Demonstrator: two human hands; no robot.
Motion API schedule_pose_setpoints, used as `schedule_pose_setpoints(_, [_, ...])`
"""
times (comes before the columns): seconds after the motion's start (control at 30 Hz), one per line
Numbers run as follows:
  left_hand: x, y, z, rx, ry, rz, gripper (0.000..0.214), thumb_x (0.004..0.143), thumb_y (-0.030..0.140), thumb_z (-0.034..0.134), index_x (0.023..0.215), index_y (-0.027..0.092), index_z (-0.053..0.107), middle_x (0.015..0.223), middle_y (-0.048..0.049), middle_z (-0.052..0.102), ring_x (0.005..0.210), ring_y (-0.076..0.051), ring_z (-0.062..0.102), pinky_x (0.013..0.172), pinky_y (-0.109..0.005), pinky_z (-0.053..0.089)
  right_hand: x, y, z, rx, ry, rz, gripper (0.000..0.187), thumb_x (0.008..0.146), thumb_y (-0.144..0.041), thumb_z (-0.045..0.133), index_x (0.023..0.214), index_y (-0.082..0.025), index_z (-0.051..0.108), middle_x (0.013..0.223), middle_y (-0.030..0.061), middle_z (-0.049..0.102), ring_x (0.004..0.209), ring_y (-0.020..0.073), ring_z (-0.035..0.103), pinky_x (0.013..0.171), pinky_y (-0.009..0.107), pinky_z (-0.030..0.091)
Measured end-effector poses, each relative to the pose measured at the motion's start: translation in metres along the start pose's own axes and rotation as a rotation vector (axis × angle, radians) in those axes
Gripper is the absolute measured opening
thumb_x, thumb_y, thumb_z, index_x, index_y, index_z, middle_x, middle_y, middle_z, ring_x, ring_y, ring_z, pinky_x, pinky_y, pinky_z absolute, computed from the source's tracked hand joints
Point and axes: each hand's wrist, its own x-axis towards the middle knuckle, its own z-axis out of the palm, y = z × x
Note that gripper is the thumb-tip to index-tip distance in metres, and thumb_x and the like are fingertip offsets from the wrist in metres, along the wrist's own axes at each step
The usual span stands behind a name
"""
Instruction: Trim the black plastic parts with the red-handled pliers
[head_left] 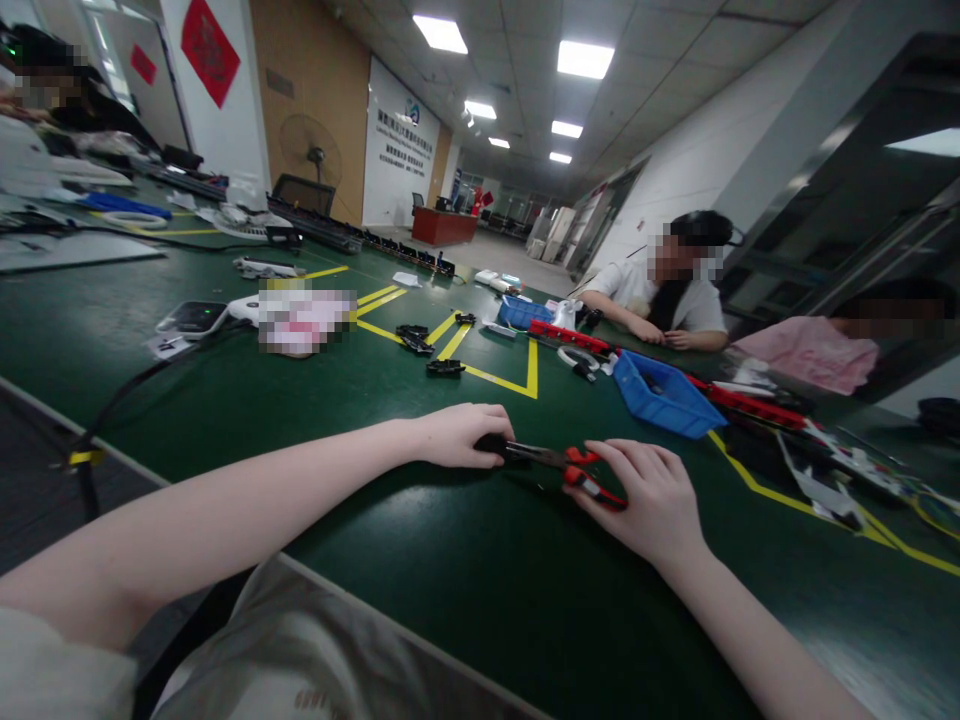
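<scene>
My right hand [651, 495] is wrapped round the red and black handles of a pair of pliers [589, 482]. The long narrow jaws point left and reach a small black part [491, 443]. Fingers and thumb of my left hand [469, 437] are closed on that part, just above the green table. Whether the jaws grip the part or only touch it, I cannot tell. Beyond my left hand lie several similar-looking small black parts, among them one black piece [445, 368] close by.
A blue bin [664, 392] stands right of centre, with red strips [574, 337] beside it. Yellow tape [499, 380] marks the green table [450, 600]. Left are a blurred pink item [304, 322], a white device [193, 318] and a black cable [124, 388]. Co-workers [675, 290] sit across.
</scene>
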Motion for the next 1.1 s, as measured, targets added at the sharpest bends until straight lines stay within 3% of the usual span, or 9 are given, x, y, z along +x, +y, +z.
schedule_pose_setpoints(0.43, [0.002,-0.007,0.004,-0.211,0.012,-0.025,0.017,0.083,0.020,0.070,0.099,0.014,0.067,0.113,-0.0080,0.061,0.106,-0.019,0.061,0.095,-0.033,0.046,0.001,0.000,-0.003,0.025,-0.073,0.029,0.044,0.084,-0.047,0.063,0.115,-0.017,0.064,0.103,0.0116,0.069,0.092,0.0272,0.062,0.085,0.042,0.042])
schedule_pose_setpoints(0.63, [0.002,-0.009,0.004,-0.230,0.008,-0.011,0.017,0.083,0.021,0.071,0.099,0.014,0.067,0.114,-0.0082,0.061,0.106,-0.018,0.061,0.095,-0.031,0.047,0.000,0.000,-0.002,0.049,-0.094,0.003,0.039,0.086,-0.050,0.060,0.107,-0.017,0.064,0.095,0.0091,0.071,0.084,0.0228,0.065,0.079,0.038,0.040])
schedule_pose_setpoints(1.1, [0.001,-0.008,0.002,-0.266,0.013,-0.019,0.014,0.082,0.019,0.072,0.095,0.015,0.069,0.113,-0.0078,0.062,0.106,-0.019,0.061,0.098,-0.034,0.046,-0.003,0.008,-0.004,-0.010,-0.046,-0.048,0.040,0.083,-0.045,0.063,0.110,-0.015,0.067,0.097,0.0110,0.072,0.086,0.0247,0.066,0.082,0.041,0.041])
